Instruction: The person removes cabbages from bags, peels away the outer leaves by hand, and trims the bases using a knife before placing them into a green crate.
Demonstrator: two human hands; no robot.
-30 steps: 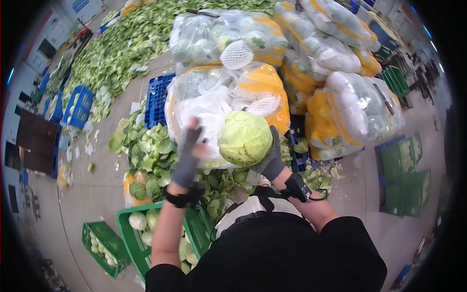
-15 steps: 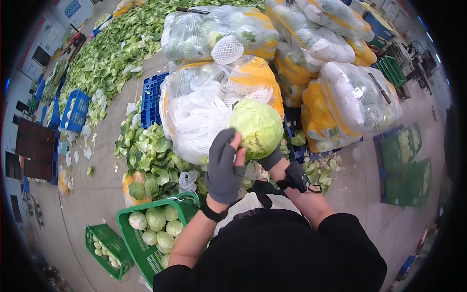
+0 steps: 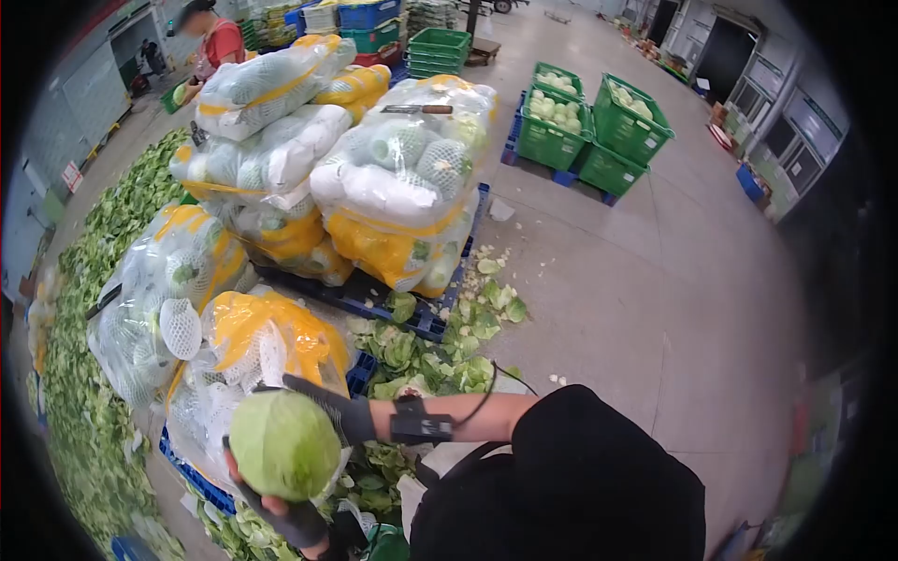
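A pale green cabbage [image 3: 285, 444] is held between my two gloved hands, above a plastic bag with orange bands [image 3: 281, 332]. My left hand [image 3: 292, 520] cups it from below and the left, fingertips showing at its edge. Against its upper right side lies my right hand [image 3: 344, 411], one finger stretched along the top and the others partly hidden behind the cabbage. White foam net sleeves [image 3: 220, 385] lie inside the bag. One white foam net [image 3: 180, 328] rests on the neighbouring filled bag [image 3: 140, 309].
Bagged cabbages [image 3: 398, 187] are stacked on a blue pallet [image 3: 426, 323], with a knife [image 3: 416, 109] on top. Another knife [image 3: 103, 300] lies further left. Loose leaves [image 3: 103, 411] cover the floor at left. Green crates of cabbages [image 3: 613, 173] stand right. A person [image 3: 223, 42] works behind.
My view has swung to the right, bringing the stacked green crates and another person into sight. The cabbage stays between both hands, now lower left in view.
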